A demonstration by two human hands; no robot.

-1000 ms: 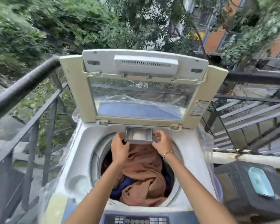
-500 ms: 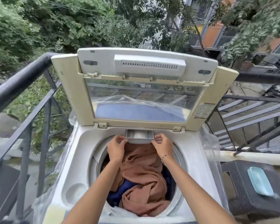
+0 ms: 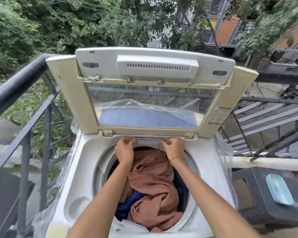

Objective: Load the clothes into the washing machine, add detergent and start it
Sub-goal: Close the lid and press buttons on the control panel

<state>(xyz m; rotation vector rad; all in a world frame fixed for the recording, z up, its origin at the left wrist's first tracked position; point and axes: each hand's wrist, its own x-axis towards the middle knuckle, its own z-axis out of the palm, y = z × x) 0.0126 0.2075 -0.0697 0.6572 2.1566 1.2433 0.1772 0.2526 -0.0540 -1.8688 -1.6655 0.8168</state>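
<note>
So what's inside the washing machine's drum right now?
A brown cloth fills most of the drum, lying over a dark blue garment. A white item shows at the near edge. Whatever lies deeper is covered by these.

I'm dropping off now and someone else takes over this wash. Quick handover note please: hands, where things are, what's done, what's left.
Left hand and right hand: each pinches a front corner of the detergent drawer, which sits almost flush at the back of the opening.
Brown cloth and blue garment lie in the drum; the lid stands open.
Done: clothes loaded. Detergent: cannot tell, the drawer's inside is hidden.
Left: let go, shut the lid, start the machine; the controls are out of view.
</note>
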